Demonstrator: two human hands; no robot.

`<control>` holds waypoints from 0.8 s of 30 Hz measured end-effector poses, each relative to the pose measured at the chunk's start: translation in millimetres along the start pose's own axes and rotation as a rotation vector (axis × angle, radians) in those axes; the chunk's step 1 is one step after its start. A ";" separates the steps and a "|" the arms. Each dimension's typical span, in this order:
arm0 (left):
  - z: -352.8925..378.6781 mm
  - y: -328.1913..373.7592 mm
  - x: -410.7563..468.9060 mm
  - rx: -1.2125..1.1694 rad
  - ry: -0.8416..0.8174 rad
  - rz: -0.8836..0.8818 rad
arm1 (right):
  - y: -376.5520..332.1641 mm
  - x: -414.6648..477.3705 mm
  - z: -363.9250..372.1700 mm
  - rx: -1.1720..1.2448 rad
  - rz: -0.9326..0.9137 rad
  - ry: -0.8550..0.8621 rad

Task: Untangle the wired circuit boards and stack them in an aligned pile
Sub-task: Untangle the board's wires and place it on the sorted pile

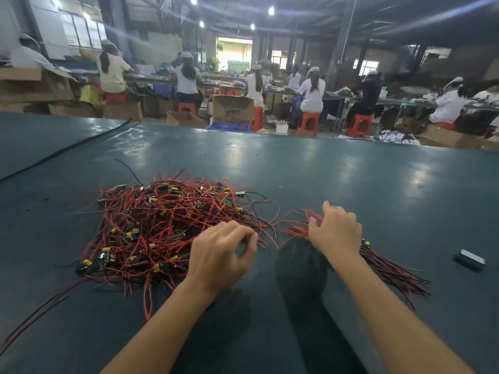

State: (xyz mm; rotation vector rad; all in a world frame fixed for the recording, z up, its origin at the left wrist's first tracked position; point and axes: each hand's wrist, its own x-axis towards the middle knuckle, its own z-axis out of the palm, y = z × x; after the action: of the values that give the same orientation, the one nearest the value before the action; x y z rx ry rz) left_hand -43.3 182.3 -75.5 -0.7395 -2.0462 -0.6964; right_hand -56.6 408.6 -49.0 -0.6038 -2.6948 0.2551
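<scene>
The fingers (243,234) of the left hand (221,255) are curled, thumb tip brought to forefinger, at the right-hand edge of the tangled heap (162,225); whether a wire is pinched there cannot be told through the blur. The fingers (314,228) of the right hand (336,230) are bent down into the red leads of the sorted bundle (391,273), which is held against the tabletop (310,163). That bundle is laid with its long axis running from the upper left, beyond the fingertips, to the lower right past the wrist, its boards largely hidden under the hand. The heap lies just left of the left hand, so the next board is judged to be drawn rightward by that nearer hand and turned onto the bundle's axis. Most of the boards are judged unsorted. The dark green surface also carries a black cable (67,149) far left and a small dark block (469,260) at the right. Beyond it, workers (313,90) are seated on red stools (309,124) among cardboard boxes (233,107).
</scene>
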 end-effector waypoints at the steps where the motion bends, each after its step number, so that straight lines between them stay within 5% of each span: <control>1: -1.3 -5.8 1.6 0.038 0.023 -0.002 | -5.2 -5.1 -0.2 0.110 -0.009 0.041; 5: -4.5 -25.3 1.8 0.172 0.078 -0.044 | -39.4 -36.9 11.6 0.544 -0.097 0.162; 9: -11.0 -34.3 5.3 0.269 0.147 -0.091 | -61.0 -64.5 26.6 0.843 -0.166 0.053; 16: -16.3 -57.1 5.7 0.385 -0.080 -0.443 | -56.2 -73.6 32.5 0.949 -0.157 0.040; 24: -19.2 -61.2 1.6 0.167 -0.054 -0.351 | -55.1 -79.0 32.5 1.022 -0.117 0.036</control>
State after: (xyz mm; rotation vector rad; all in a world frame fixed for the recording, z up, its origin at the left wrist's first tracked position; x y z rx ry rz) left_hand -77.8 128.2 -77.2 -0.3081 -2.2783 -0.6928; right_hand -23.4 321.5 -89.5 -0.1196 -2.1287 1.4212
